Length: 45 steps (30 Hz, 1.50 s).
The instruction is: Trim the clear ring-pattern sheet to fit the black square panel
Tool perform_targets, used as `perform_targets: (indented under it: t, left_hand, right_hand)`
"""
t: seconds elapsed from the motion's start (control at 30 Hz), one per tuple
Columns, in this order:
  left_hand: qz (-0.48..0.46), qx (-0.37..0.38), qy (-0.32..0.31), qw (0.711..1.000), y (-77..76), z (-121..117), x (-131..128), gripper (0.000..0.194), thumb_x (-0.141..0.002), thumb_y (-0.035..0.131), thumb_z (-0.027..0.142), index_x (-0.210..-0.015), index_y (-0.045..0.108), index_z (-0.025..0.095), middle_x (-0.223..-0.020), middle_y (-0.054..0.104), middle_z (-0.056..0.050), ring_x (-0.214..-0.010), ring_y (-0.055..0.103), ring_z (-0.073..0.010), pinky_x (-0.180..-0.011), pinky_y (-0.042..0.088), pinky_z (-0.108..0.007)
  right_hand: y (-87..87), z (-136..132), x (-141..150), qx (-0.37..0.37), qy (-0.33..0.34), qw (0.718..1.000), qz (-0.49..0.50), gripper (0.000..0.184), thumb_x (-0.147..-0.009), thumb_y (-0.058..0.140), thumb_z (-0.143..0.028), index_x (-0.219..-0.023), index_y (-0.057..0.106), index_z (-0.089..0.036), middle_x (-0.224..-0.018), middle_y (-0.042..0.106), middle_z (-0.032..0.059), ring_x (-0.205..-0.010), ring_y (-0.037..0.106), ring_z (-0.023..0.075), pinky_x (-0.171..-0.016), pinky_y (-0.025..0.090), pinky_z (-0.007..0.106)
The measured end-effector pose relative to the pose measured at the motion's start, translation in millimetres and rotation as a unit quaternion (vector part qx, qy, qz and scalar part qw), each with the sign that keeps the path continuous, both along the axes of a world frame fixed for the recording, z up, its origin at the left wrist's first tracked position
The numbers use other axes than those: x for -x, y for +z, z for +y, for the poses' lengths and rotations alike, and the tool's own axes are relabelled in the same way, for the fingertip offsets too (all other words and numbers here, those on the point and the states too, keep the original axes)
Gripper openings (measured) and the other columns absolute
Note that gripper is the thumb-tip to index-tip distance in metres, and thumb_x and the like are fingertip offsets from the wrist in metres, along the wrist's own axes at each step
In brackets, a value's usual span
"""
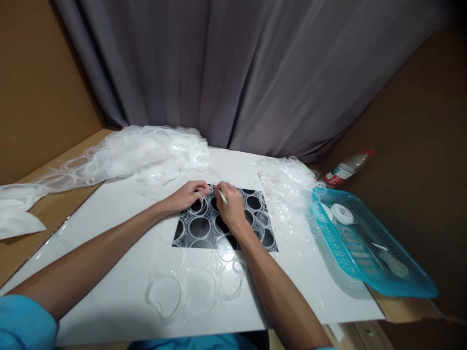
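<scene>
The person's right hand (229,201) has its fingers closed around a slim, pale, pen-like tool (222,196), its tip near the far edge of a black rectangular sheet (199,227). A clear plastic film patterned with pale rings (200,290) lies over that sheet and runs past its near edge onto the white-topped desk (120,291). The right fingers are above the film. The left hand (191,192) rests at the far left part of the sheet, its fingers bunched close together beside a ring; whether they pinch the film cannot be told. On the right, a clear plastic bottle with a red cap (341,172) wears a red-and-white label (its print is too small to read). Near it stands a translucent blue plastic basket (419,287), holding a white ring-shaped coil (342,214). Heaps of crumpled clear film (146,150) lie on both sides beyond the hands.
</scene>
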<state>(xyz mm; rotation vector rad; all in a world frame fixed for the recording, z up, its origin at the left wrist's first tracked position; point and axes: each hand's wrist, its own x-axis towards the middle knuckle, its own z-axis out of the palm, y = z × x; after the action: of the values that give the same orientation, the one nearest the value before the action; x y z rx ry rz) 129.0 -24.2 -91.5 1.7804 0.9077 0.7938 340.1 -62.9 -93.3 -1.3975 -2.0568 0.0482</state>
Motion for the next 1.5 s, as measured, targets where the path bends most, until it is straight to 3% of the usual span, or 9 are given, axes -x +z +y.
perform_targets:
  t: [0.2,0.57,0.67,0.8,0.87,1.03,1.2,1.3,1.5]
  left_hand:
    - [0.003,-0.017,0.028,0.999,1.5,-3.9,-0.1,0.031,-0.104,0.062,0.050,-0.096,0.067,0.021,-0.077,0.066,-0.002,-0.074,0.061,-0.0194,-0.076,0.046,-0.033]
    - [0.031,-0.093,0.067,0.993,0.5,-8.8,-0.4,0.036,-0.112,0.052,0.055,-0.102,0.069,0.024,-0.101,0.073,-0.007,-0.094,0.065,-0.0257,-0.090,0.049,-0.040]
    - [0.020,-0.134,0.105,0.985,1.7,-7.5,-0.9,0.033,-0.113,0.052,0.052,-0.120,0.069,0.024,-0.123,0.069,-0.011,-0.116,0.062,-0.0292,-0.106,0.046,-0.046]
    - [0.000,-0.179,0.111,0.978,7.5,-10.5,-1.2,0.037,-0.116,0.047,0.048,-0.114,0.074,0.024,-0.124,0.066,-0.011,-0.126,0.058,-0.0298,-0.117,0.041,-0.050]
    - [-0.007,-0.186,0.085,0.979,10.3,-14.8,-2.3,0.036,-0.116,0.048,0.047,-0.111,0.077,0.025,-0.117,0.069,-0.009,-0.120,0.062,-0.0282,-0.114,0.045,-0.048]
    - [-0.015,-0.177,0.005,0.984,13.1,-24.5,-6.9,0.051,-0.108,0.066,0.044,-0.156,0.055,0.030,-0.125,0.073,-0.009,-0.109,0.069,-0.0251,-0.098,0.054,-0.043]
    - [-0.018,-0.189,-0.001,0.982,10.5,-23.2,-7.7,0.025,-0.113,0.057,0.044,-0.121,0.073,0.027,-0.114,0.074,-0.007,-0.106,0.070,-0.0250,-0.097,0.054,-0.042]
    - [-0.042,-0.203,0.058,0.977,6.4,-20.8,-5.8,0.032,-0.117,0.048,0.044,-0.112,0.073,0.025,-0.105,0.073,-0.006,-0.102,0.069,-0.0237,-0.095,0.052,-0.042]
    - [-0.080,-0.220,0.132,0.963,0.9,-20.0,-3.3,0.033,-0.118,0.047,0.044,-0.107,0.070,0.023,-0.090,0.069,-0.002,-0.087,0.068,-0.0199,-0.082,0.053,-0.037]
  right_hand:
    - [11.6,10.8,-50.2,-0.064,-0.132,0.978,0.147,0.029,-0.113,0.053,-0.036,-0.089,0.065,-0.025,-0.082,0.071,0.0067,-0.070,0.062,0.0242,-0.072,0.041,0.035]
    - [31.4,8.7,-119.9,-0.148,-0.299,0.896,0.293,0.030,-0.104,0.062,-0.043,-0.083,0.067,-0.022,-0.084,0.081,0.0096,-0.081,0.079,0.0279,-0.085,0.058,0.039]
    - [34.8,8.3,-118.0,-0.103,-0.268,0.888,0.359,0.033,-0.101,0.067,-0.047,-0.080,0.068,-0.022,-0.085,0.082,0.0117,-0.084,0.082,0.0295,-0.085,0.061,0.040]
    - [45.1,-6.3,-78.7,0.025,-0.089,0.901,0.424,0.034,-0.100,0.073,-0.051,-0.088,0.074,-0.020,-0.091,0.084,0.0110,-0.085,0.082,0.0280,-0.082,0.063,0.040]
    - [52.5,-19.7,-51.5,0.077,0.000,0.904,0.421,0.030,-0.101,0.075,-0.049,-0.091,0.077,-0.021,-0.093,0.084,0.0089,-0.086,0.081,0.0263,-0.082,0.063,0.039]
    - [66.6,-50.1,-5.8,0.141,0.148,0.908,0.365,0.018,-0.104,0.075,-0.040,-0.094,0.080,-0.026,-0.097,0.084,0.0057,-0.092,0.079,0.0252,-0.087,0.061,0.042]
    - [65.8,-54.2,-3.8,0.133,0.241,0.904,0.327,0.019,-0.102,0.076,-0.032,-0.084,0.079,-0.026,-0.096,0.083,0.0048,-0.090,0.078,0.0245,-0.088,0.061,0.044]
    - [57.3,-39.2,-19.9,0.132,0.227,0.901,0.346,0.017,-0.100,0.079,-0.036,-0.085,0.080,-0.026,-0.107,0.084,0.0060,-0.099,0.078,0.0256,-0.094,0.060,0.043]
    - [26.1,15.9,-55.8,0.147,-0.030,0.952,0.265,0.029,-0.097,0.073,-0.044,-0.078,0.074,-0.023,-0.077,0.076,0.0033,-0.075,0.070,0.0228,-0.071,0.052,0.033]
